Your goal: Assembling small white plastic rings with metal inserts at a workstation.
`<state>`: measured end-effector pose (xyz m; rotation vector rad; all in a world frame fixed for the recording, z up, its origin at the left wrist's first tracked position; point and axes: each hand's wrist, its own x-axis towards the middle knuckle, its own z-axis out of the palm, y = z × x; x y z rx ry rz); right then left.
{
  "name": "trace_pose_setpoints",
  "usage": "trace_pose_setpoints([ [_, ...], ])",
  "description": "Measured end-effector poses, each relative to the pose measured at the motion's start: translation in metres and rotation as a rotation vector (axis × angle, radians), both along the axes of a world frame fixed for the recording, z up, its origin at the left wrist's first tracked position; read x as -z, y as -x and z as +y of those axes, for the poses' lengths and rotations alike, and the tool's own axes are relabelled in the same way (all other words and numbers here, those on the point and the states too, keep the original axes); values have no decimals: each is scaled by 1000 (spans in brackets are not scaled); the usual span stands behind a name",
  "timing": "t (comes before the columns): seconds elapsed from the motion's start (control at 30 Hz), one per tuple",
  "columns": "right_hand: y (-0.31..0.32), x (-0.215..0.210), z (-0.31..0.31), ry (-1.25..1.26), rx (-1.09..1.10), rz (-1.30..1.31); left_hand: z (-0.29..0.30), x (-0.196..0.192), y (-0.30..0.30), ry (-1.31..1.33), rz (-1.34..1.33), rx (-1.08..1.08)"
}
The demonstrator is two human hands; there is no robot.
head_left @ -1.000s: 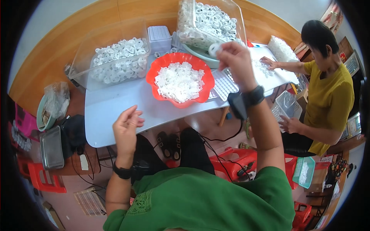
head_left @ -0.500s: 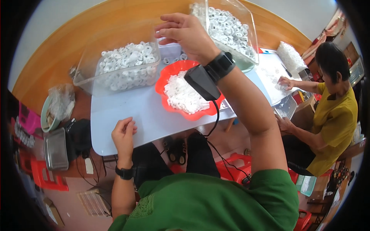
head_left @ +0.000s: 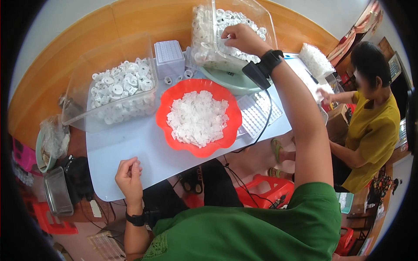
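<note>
My right hand (head_left: pixel 246 39), with a black strap and box at the wrist, is at the tilted clear bin (head_left: pixel 273 26) at the back right. Its fingers are bent together against the white round plastic parts (head_left: pixel 233 18) there; what they pinch is hidden. My left hand (head_left: pixel 129 175) hovers by the table's near left edge, fingers loosely curled, with nothing visible in it. Between the hands stands a red scalloped bowl (head_left: pixel 164 132), heaped with small flat white pieces (head_left: pixel 198 117).
Another clear bin (head_left: pixel 78 117) of white parts stands at the left, beside a lidded white box (head_left: pixel 170 67). The tilted bin rests over a pale green basin (head_left: pixel 233 82). White gridded trays (head_left: pixel 252 122) lie right of the bowl. A co-worker in yellow (head_left: pixel 376 126) sits at the right.
My right hand has moved from above the white box to the right, onto the parts in the tilted bin; its spread fingers have closed. My left hand's fingers have curled further. The view has shifted.
</note>
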<state>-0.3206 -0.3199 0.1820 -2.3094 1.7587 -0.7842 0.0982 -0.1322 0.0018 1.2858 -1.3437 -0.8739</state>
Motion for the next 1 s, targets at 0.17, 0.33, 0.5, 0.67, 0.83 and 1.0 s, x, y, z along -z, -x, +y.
trace_pose_setpoints([
  [0.17, 7, -2, 12, 254, -9, 83, -2, 1, 0, -2, 4, 10],
  [0.33, -9, -12, 99, 272, 54, -190, 1, 3, 0, 20, 61, 15],
  [0.5, -83, 29, 209, 31, -240, -493, 25, -16, 22, -14, 247, 154],
  [0.67, -137, 76, 265, -182, -331, -590, 57, -47, 69, -482, 818, 747],
  [0.83, -162, 103, 266, 160, -346, -418, 63, -33, 77, -527, 1006, 849],
  [1.0, -163, 102, 274, 128, -297, -591, 69, -31, 80, -437, 1017, 769],
])
